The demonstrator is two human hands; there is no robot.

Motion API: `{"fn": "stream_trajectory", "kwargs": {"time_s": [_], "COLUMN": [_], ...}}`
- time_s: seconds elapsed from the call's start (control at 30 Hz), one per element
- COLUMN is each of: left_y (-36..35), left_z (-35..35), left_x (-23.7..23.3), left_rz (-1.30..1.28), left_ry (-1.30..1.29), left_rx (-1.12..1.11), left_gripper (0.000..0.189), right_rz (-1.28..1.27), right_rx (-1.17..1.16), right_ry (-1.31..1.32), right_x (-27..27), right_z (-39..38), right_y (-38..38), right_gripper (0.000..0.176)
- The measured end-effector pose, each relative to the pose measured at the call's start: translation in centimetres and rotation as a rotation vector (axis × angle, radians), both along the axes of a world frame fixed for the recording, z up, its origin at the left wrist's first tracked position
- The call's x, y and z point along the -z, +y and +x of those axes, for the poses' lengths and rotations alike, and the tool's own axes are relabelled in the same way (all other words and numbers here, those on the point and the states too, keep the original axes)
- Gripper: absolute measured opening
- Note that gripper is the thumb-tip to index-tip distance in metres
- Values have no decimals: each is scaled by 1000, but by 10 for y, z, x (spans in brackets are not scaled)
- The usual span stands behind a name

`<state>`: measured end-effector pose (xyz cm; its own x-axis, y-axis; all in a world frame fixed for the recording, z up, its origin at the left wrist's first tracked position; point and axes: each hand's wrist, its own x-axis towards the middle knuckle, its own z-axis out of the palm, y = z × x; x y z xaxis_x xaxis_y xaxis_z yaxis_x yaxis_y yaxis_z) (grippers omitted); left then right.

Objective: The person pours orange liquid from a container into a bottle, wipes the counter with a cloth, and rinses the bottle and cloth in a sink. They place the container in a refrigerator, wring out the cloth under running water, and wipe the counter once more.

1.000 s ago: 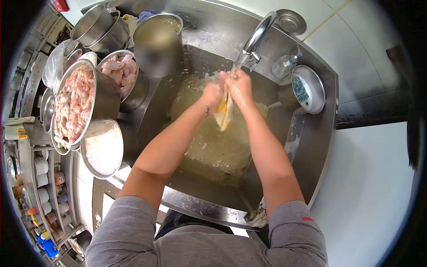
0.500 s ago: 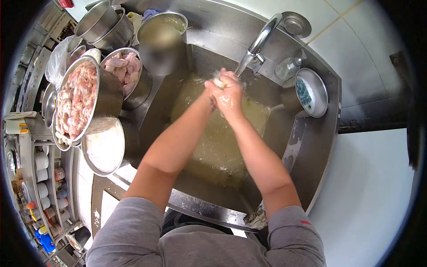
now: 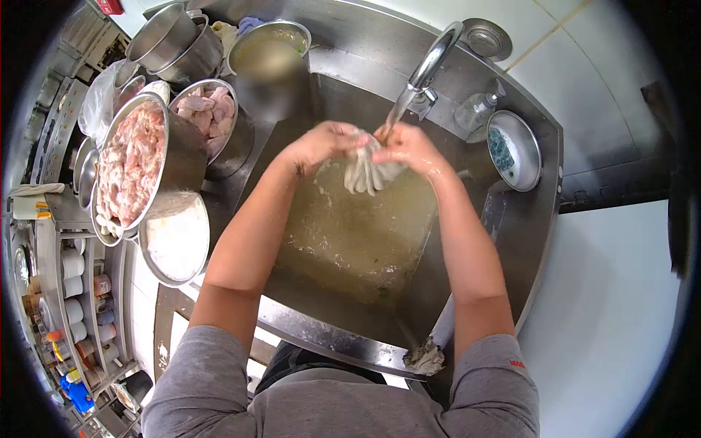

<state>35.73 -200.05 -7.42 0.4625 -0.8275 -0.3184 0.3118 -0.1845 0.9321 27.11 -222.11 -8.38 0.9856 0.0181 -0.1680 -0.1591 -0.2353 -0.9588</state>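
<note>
A pale, wet cloth (image 3: 365,169) hangs in folds between my two hands, just under the running faucet (image 3: 431,66). My left hand (image 3: 326,144) pinches its upper left part. My right hand (image 3: 410,148) grips the upper right part, right at the water stream. Below the cloth, murky yellowish water (image 3: 350,233) covers the bottom of the steel sink (image 3: 453,255).
Left of the sink stand a pot of raw meat (image 3: 131,164), a bowl of chicken pieces (image 3: 208,117), a pot with white contents (image 3: 175,241) and stacked pots (image 3: 171,44). On the right rim are a soap bottle (image 3: 478,109) and a bowl with a scrubber (image 3: 515,150).
My hands were pressed together around the cloth under the faucet. They have moved apart, my left one to the left and my right one to the right, and the cloth now hangs spread between them.
</note>
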Motion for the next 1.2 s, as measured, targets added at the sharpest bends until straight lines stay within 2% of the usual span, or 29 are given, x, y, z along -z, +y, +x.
{"fn": "stream_trajectory", "kwargs": {"time_s": [0.03, 0.07, 0.1, 0.17, 0.2, 0.23, 0.3, 0.33, 0.4, 0.43, 0.5, 0.53, 0.6, 0.63, 0.67, 0.7, 0.73, 0.77, 0.8, 0.83, 0.87, 0.9, 0.97, 1.0, 1.03, 1.07, 1.1, 1.17, 1.2], "left_y": [3, 4, 3, -8, -24, -37, -71, -77, -79, -77, -74, -68, -52, -48, -51, -55, -60, -60, -55, -52, -49, -47, -50, -54, -58, -68, -74, -87, -100], "left_z": [3, 5, 6, 16, 17, 10, 7, 1, -22, -51, -52, -49, -50, -54, -61, -59, -53, -52, -54, -51, -49, -47, -51, -46, -44, -45, -46, -46, -36], "left_x": [-2, -4, -2, 18, 42, 56, 140, 139, 120, 55, 55, 62, 50, 46, 54, 60, 66, 48, 31, 33, 37, 41, 39, 50, 58, 41, 34, 34, 68], "left_rz": [-157, -269, -270, -464, -376, -310, -847, -843, -722, -423, 119, 146, 250, 353, 343, 342, 325, 305, 293, 291, 8, -278, -347, -311, -272, -102, -100, -267, -243], "left_ry": [57, 144, 143, 783, 781, 766, 272, 274, 590, 623, 178, -184, -338, -488, -697, -694, -576, -458, 217, 218, 287, 350, 408, 487, 570, 565, 569, 632, 432], "left_rx": [-76, -195, -194, -489, -620, -506, -188, -189, -276, -588, -424, -305, -298, -286, -367, -367, -282, -197, -398, -396, -499, -597, -586, -678, -769, -1019, -1020, -844, -874], "left_gripper": [41, 44, 44, 45, 48, 42, 31, 31, 21, 21, 27, 37, 40, 43, 45, 45, 44, 45, 39, 39, 34, 30, 30, 31, 32, 34, 34, 36, 37], "right_rz": [-274, -563, -564, -107, 35, 89, -65, -62, -151, -263, -156, -152, -539, -541, -467, -389, -213, -215, 38, 293, 350, 352, 1087, 1102, 1104, 946, 783, 679, 619], "right_rx": [-187, -217, -215, 38, 45, 102, 299, 301, 666, 693, 681, 679, 382, 378, 255, 131, 101, 100, 216, 330, 546, 543, 301, 451, 452, 466, 475, 443, 523], "right_ry": [79, 215, 214, -142, -326, -396, -539, -537, -315, -480, -287, -288, -467, -468, -270, -72, -29, -29, -108, -187, 34, 34, 285, 163, 167, 11, -138, -129, -152], "right_x": [0, -2, 2, 15, 6, -11, -13, -12, -10, -8, 0, -1, -4, -13, -28, -36, -34, -28, -19, -15, -17, -3, 27, 34, 33, 33, 32, 11, 6], "right_z": [-3, -7, -10, -13, -10, -7, 4, 6, 19, 26, 28, 24, 16, 12, 7, 1, -4, -6, -9, -12, -17, -19, -23, -21, -19, -18, -16, -18, -15], "right_y": [-2, -4, -3, -3, 23, 53, 99, 100, 102, 86, 59, 46, 30, 32, 37, 43, 49, 48, 44, 40, 36, 26, 17, 23, 33, 41, 50, 72, 80], "right_gripper": [29, 31, 31, 22, 23, 21, 19, 19, 27, 36, 37, 37, 35, 35, 32, 30, 28, 28, 28, 30, 33, 33, 31, 29, 29, 30, 31, 29, 27]}}
